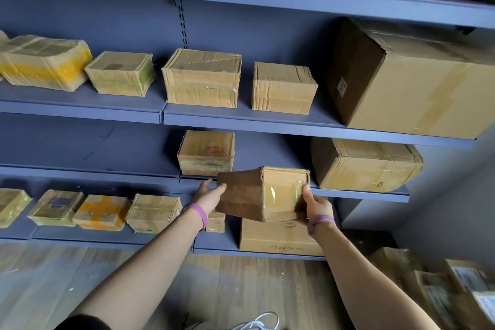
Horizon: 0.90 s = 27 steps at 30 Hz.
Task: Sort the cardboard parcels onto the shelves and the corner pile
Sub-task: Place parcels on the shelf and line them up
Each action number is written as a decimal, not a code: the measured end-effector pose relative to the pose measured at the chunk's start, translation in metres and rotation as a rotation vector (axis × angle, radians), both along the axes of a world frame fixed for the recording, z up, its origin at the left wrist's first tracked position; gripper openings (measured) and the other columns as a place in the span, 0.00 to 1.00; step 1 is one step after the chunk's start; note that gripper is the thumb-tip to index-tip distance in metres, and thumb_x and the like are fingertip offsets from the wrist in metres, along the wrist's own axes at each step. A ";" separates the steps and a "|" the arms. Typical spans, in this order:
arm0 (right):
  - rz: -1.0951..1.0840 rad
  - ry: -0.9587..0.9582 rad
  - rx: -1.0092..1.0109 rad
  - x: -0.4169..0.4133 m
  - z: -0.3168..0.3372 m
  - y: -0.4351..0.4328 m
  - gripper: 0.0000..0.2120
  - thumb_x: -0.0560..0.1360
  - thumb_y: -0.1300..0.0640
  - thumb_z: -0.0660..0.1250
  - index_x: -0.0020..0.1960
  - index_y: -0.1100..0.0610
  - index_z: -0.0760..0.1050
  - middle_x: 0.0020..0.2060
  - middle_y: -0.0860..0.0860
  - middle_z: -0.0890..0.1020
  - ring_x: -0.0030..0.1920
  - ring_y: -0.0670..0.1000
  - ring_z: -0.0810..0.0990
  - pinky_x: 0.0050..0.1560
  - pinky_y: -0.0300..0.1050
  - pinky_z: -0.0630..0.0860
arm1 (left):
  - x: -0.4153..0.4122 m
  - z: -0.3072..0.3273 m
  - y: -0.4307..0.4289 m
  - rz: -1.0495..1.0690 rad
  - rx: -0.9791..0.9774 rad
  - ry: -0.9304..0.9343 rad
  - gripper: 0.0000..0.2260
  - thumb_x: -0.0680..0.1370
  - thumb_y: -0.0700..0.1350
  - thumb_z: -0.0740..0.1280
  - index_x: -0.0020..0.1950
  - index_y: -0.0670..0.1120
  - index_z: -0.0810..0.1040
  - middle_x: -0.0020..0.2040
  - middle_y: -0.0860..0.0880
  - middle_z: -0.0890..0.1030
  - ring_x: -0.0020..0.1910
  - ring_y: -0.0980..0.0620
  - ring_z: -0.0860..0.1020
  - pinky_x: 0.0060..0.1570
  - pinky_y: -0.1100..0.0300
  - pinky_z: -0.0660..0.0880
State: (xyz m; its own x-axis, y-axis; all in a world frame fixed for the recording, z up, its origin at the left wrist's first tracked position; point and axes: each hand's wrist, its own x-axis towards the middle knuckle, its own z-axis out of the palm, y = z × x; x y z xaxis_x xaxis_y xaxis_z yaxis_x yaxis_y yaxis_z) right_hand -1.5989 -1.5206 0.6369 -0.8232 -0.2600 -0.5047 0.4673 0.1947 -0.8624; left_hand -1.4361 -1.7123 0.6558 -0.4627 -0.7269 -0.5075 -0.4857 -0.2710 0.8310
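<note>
I see held parcel (261,195) in air, tilted, just below and right of red-stamped box (205,153), in front of that box's shelf lip (361,193). Left hand (207,194) clasps parcel's left end: thumb on near dark face, fingers behind. Right hand (316,206) grips right end: thumb over taped face, fingers curled underneath. Big taped box (367,166) right of red-stamped box, same shelf. Flat carton (278,238) one shelf below red-stamped box, under parcel. Corner pile (442,289) on floor, well down-right of red-stamped box. Purple wristband (199,213) on each wrist.
</note>
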 end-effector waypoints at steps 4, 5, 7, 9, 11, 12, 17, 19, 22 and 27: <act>0.005 0.039 0.027 0.006 -0.001 0.000 0.17 0.78 0.44 0.66 0.45 0.58 0.78 0.50 0.59 0.82 0.48 0.60 0.82 0.36 0.52 0.83 | -0.005 0.003 0.018 -0.079 0.209 0.157 0.16 0.78 0.61 0.65 0.55 0.51 0.77 0.60 0.48 0.79 0.52 0.49 0.79 0.60 0.49 0.77; 0.010 0.038 0.031 0.008 -0.002 -0.001 0.17 0.78 0.44 0.66 0.46 0.59 0.78 0.51 0.60 0.82 0.50 0.60 0.82 0.38 0.53 0.84 | -0.006 0.003 0.021 -0.102 0.229 0.164 0.20 0.76 0.65 0.65 0.57 0.52 0.77 0.59 0.49 0.80 0.55 0.48 0.79 0.61 0.46 0.77; 0.014 0.026 0.021 0.012 -0.004 -0.001 0.16 0.77 0.44 0.68 0.47 0.59 0.78 0.52 0.60 0.82 0.52 0.61 0.82 0.41 0.55 0.84 | -0.009 0.005 0.028 -0.165 0.234 0.163 0.25 0.73 0.69 0.65 0.61 0.52 0.76 0.57 0.53 0.79 0.59 0.50 0.76 0.63 0.44 0.75; 0.015 0.008 -0.009 0.018 -0.002 -0.001 0.16 0.76 0.44 0.70 0.47 0.58 0.78 0.53 0.59 0.81 0.53 0.62 0.82 0.39 0.55 0.84 | -0.010 0.005 0.034 -0.226 0.192 0.135 0.20 0.75 0.66 0.67 0.59 0.55 0.73 0.52 0.60 0.74 0.59 0.52 0.72 0.66 0.48 0.72; 0.034 -0.025 -0.043 0.022 0.001 0.000 0.16 0.74 0.45 0.72 0.48 0.59 0.78 0.52 0.59 0.81 0.54 0.61 0.81 0.38 0.53 0.83 | -0.008 0.006 0.038 -0.232 0.148 0.132 0.13 0.76 0.58 0.71 0.53 0.55 0.71 0.50 0.60 0.74 0.57 0.52 0.72 0.61 0.53 0.71; 0.049 -0.038 -0.050 0.023 0.002 0.002 0.16 0.74 0.45 0.73 0.48 0.59 0.78 0.52 0.58 0.80 0.54 0.60 0.81 0.38 0.53 0.83 | -0.008 0.003 0.037 -0.208 0.136 0.150 0.13 0.76 0.55 0.72 0.54 0.54 0.70 0.51 0.58 0.75 0.55 0.52 0.72 0.58 0.54 0.70; 0.108 -0.081 -0.117 0.026 0.008 0.006 0.16 0.78 0.42 0.65 0.51 0.56 0.77 0.50 0.52 0.82 0.51 0.52 0.81 0.40 0.48 0.80 | -0.003 -0.004 0.027 -0.061 0.185 0.207 0.12 0.79 0.50 0.70 0.57 0.50 0.71 0.55 0.53 0.76 0.58 0.49 0.70 0.65 0.46 0.69; 0.125 -0.087 -0.099 0.026 0.007 0.007 0.18 0.79 0.41 0.63 0.54 0.56 0.77 0.51 0.52 0.83 0.52 0.52 0.81 0.42 0.46 0.78 | 0.002 -0.008 0.020 -0.043 0.198 0.210 0.14 0.79 0.50 0.69 0.62 0.48 0.75 0.63 0.49 0.76 0.61 0.48 0.71 0.64 0.44 0.70; 0.149 -0.069 -0.002 0.022 -0.002 0.010 0.18 0.78 0.38 0.64 0.54 0.53 0.77 0.55 0.54 0.80 0.56 0.54 0.79 0.48 0.49 0.80 | 0.011 -0.007 0.011 0.027 0.261 0.264 0.17 0.79 0.48 0.69 0.67 0.46 0.73 0.64 0.47 0.74 0.64 0.46 0.70 0.65 0.42 0.72; 0.106 -0.004 0.132 0.017 -0.007 0.017 0.27 0.78 0.37 0.61 0.67 0.55 0.71 0.62 0.51 0.74 0.62 0.56 0.73 0.63 0.58 0.73 | 0.024 -0.013 -0.003 0.011 0.384 0.352 0.16 0.79 0.48 0.69 0.66 0.47 0.77 0.64 0.44 0.80 0.64 0.43 0.77 0.60 0.44 0.75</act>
State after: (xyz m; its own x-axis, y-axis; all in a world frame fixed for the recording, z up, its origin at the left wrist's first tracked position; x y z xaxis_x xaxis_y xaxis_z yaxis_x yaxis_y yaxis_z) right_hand -1.5818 -1.5041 0.6298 -0.7926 -0.2764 -0.5435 0.4416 0.3545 -0.8242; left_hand -1.4116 -1.7156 0.6428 -0.6468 -0.5245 -0.5537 -0.1902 -0.5922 0.7830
